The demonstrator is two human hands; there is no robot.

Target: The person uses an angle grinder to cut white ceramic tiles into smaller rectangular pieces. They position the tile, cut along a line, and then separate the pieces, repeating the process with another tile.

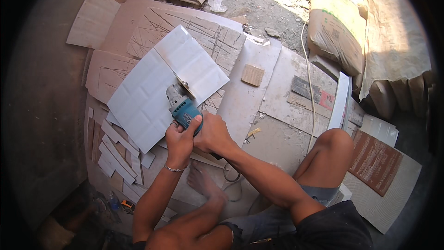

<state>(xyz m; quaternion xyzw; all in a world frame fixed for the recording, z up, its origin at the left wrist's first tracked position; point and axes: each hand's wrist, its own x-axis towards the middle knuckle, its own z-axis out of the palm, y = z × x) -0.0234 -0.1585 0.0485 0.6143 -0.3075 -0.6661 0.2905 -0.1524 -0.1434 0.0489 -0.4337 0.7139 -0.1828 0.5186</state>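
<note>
A teal angle grinder (186, 112) is gripped by both of my hands, close together. My left hand (179, 141) closes on its near left side, a bracelet at the wrist. Wrapped round the body from the right is my right hand (212, 132). The grinder's grey head and thin disc (184, 87) are over a large white tile (143, 97), at the near end of a dark straight line running up across it. The tile lies tilted on a scored, dusty board (226, 37). Whether the disc touches the tile's surface is hard to tell.
Cut tile strips (118, 153) lie in a pile at the left. A small tan block (252, 75) sits right of the tile. A pale cable (307, 74) crosses the right side, near full sacks (335, 28). A brown tile (377, 162) rests by my knee; a tape measure (127, 205) is lower left.
</note>
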